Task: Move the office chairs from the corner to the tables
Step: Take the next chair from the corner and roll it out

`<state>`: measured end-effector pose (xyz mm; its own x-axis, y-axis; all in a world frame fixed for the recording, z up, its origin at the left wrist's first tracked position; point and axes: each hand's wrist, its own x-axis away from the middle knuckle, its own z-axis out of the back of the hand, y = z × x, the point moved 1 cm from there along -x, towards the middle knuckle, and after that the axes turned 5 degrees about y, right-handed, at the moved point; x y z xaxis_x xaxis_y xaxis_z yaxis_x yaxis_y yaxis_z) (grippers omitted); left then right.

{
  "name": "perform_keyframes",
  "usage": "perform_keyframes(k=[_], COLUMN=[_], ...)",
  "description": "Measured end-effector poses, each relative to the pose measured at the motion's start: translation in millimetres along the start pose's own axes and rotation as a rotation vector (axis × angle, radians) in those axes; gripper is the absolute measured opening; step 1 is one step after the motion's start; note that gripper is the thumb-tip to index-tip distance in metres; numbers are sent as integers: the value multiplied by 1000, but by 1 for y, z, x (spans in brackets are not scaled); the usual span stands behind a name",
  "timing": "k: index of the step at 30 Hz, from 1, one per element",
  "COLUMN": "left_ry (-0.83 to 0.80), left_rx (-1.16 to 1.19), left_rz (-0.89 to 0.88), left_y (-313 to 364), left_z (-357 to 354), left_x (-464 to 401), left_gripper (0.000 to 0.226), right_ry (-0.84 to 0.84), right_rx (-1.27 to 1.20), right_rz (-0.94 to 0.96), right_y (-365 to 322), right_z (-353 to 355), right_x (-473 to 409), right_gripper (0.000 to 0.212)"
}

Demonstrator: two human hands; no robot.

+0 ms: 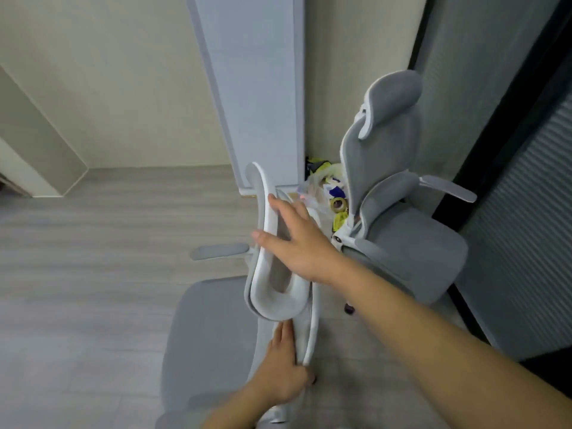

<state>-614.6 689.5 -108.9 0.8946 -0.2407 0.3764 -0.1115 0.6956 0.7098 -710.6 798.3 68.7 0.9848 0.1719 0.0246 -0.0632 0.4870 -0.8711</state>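
Your right hand lies open on the near grey fabric office chair's white-rimmed headrest; left hand grips its backrest edge. 1 chair remains cornered. Next, roll yours tableward.

Matt grey cloth chair with smooth white plastic edging, matt grey wood-look floor

Pale grey wood-plank floor, white square pillar, yellow-and-blue litter pile with brown tape roll at its base.
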Motion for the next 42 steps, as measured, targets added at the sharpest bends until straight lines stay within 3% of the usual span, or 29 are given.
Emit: perform_keyframes(k=[3, 6, 8, 11, 17, 24, 28, 33, 38, 42], left_ry=[55, 133, 183, 296, 560, 837, 997, 1138, 1212, 1246], left_rx=[63, 161, 179, 122, -14, -189, -324, -327, -341, -299], left_rz=[109, 194, 281, 405, 510, 595, 558, 688, 770, 901], left_y=[-31, -65, -91, -134, -204, -274, -305, -356, -409, -430], left_z=[34, 65, 87, 118, 171, 225, 253, 296, 328, 346], left_x=[23, 44, 58, 83, 120, 155, 166, 193, 221, 240], left_gripper=[127, 114, 107, 100, 78, 78, 64, 65, 54, 53], right_ry=[-119, -197, -328, -512, -468, -507, -487, -509, -645, -848], right_rx=[169, 448, 508, 377, 353, 370, 407, 418, 331, 282], right_rz=[126, 300, 371, 433, 532, 559, 601, 659, 735, 832], right_y=[-15, -47, -66, -79, -119, -176, -206, -242, -276, -301], right_z=[0, -16, -50, -121, -231, -332, -393, -469, -542, -585], right_x=[-27, -67, -91, -105, -115, -131, -136, -137, -137, -145], right_gripper=[52, 39, 39, 38, 32, 37, 38, 42, 53, 65])
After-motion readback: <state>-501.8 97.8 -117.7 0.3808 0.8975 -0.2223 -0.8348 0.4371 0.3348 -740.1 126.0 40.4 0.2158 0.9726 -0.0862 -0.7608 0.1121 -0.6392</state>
